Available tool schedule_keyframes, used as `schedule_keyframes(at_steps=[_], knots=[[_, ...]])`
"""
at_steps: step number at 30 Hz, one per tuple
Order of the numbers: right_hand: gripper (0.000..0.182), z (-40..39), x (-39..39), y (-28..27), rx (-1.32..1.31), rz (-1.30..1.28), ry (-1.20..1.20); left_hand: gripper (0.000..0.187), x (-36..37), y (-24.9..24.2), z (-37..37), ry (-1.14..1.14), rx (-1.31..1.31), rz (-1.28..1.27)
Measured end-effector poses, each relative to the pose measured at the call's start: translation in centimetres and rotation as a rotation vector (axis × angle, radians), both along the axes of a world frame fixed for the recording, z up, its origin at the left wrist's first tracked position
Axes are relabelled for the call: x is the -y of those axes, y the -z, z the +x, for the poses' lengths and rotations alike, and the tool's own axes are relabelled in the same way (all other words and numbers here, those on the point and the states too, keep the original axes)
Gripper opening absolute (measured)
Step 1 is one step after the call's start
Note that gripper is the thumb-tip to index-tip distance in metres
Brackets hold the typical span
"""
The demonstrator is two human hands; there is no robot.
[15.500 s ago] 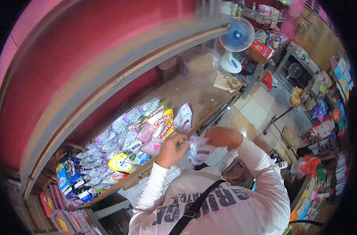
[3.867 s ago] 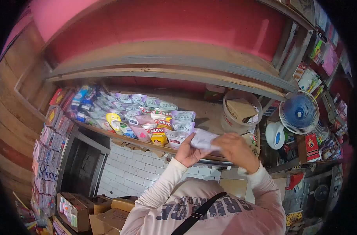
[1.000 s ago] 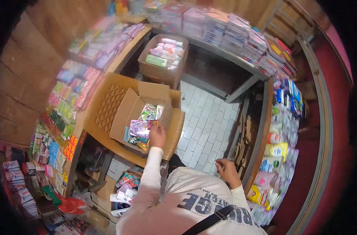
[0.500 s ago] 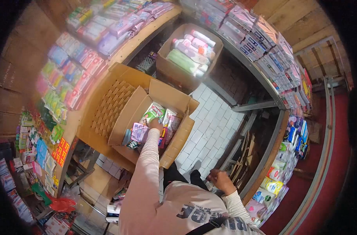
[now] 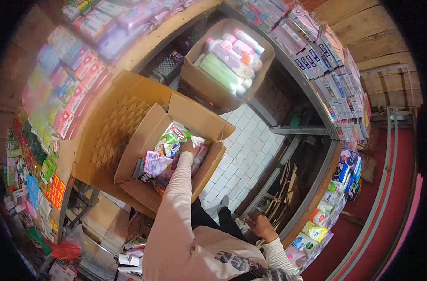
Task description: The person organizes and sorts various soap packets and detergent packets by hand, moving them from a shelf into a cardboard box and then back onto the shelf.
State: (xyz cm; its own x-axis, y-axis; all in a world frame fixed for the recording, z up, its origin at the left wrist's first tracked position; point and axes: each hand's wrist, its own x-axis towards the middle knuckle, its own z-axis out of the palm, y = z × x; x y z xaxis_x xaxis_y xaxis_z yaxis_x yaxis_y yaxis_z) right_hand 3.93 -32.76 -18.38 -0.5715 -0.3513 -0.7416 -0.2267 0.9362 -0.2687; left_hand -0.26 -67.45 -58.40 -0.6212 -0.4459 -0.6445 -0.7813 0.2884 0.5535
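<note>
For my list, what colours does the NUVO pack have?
The pack is mainly green and white, clearest in head view.

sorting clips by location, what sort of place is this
Probably a small shop selling toiletries and household goods: piles of stacked boxes, packaged pouches massed together at right, and an open carton of mixed packets suggest it.

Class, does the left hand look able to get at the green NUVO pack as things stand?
Probably yes: the left hand is inside the open cardboard box, near the green NUVO pack, whose printed face lies largely uncovered.
</note>
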Motion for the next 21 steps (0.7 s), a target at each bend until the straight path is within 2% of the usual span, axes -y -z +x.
schedule_keyframes(at_steps=[2,3,5,7,9,10,13,15,17,19,21], knots=[[0.029,-1.5,2.3,-0.8,-0.017,-0.072,-0.029,0.046,0.7,-3.6,0.8,0.044,-0.002,-0.016],[0.029,-2.1,2.9,-0.7,-0.013,-0.105,-0.033,0.044,1.3,-7.3,1.8,0.091,-0.004,-0.014],[0.028,-3.3,4.0,-0.7,-0.005,-0.171,-0.041,0.033,-0.1,-4.5,5.1,-0.182,-0.507,0.062],[0.029,-4.2,5.4,-0.5,-0.039,-0.223,0.016,0.027,0.9,-12.7,6.4,-0.166,-0.285,0.131],[0.032,-5.9,8.5,-2.0,-0.056,-0.270,0.046,0.020,-0.4,-15.4,7.8,-0.340,-0.677,0.211],[0.037,-6.6,9.8,-2.5,-0.155,-0.371,-0.038,0.015,0.5,-21.7,7.3,-0.248,-0.710,0.107],[0.044,-8.1,16.4,-6.3,-0.500,-0.587,-0.093,0.015,1.9,-30.4,6.7,-0.012,-0.884,0.082],[0.046,-9.5,18.8,-8.4,-0.501,-0.624,-0.163,0.022,1.9,-35.5,6.5,0.176,-0.879,0.094],[0.048,-10.0,19.0,-8.9,-0.307,-0.594,-0.195,0.021,0.6,-37.5,6.4,0.277,-0.945,0.236],[0.048,-11.0,17.9,-9.0,0.078,-0.488,-0.187,0.023,-0.4,-39.7,5.9,0.309,-0.984,0.328],[0.039,-10.4,16.5,-9.3,0.045,-0.468,-0.191,0.023,-0.3,-39.1,5.3,0.321,-0.949,0.476]])
